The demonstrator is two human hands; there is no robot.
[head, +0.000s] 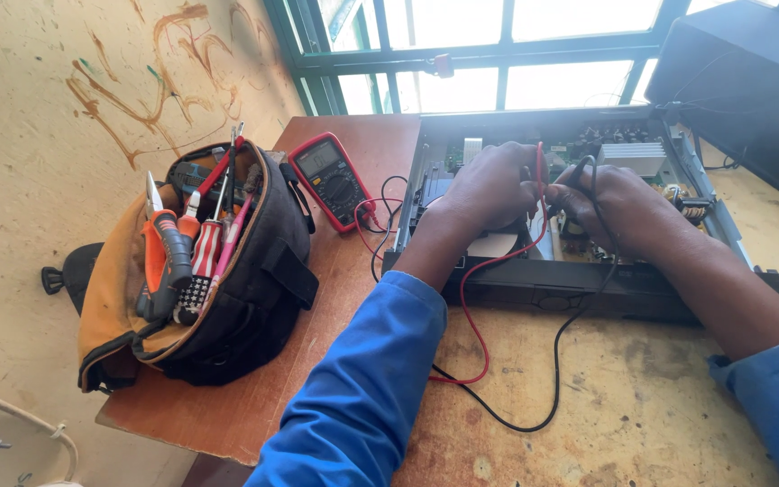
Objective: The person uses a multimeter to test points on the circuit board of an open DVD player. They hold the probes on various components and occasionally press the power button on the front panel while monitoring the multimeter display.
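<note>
Electronics repair workshop: tool bag [218, 271] with screwdrivers, multimeter [331, 180], opened device chassis [570, 271] on worn wooden bench [642, 406].

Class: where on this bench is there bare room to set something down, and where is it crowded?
Free: the table in front of the open device, right of the looping leads. Crowded: between tool bag and device, where the meter lies; both hands fill the device.

Left hand [490, 185] holds red probe [540, 167], right hand [619, 203] holds black probe [579, 171] inside open device [588, 280]; meter [331, 180] and tool bag [227, 271] sit left.
</note>
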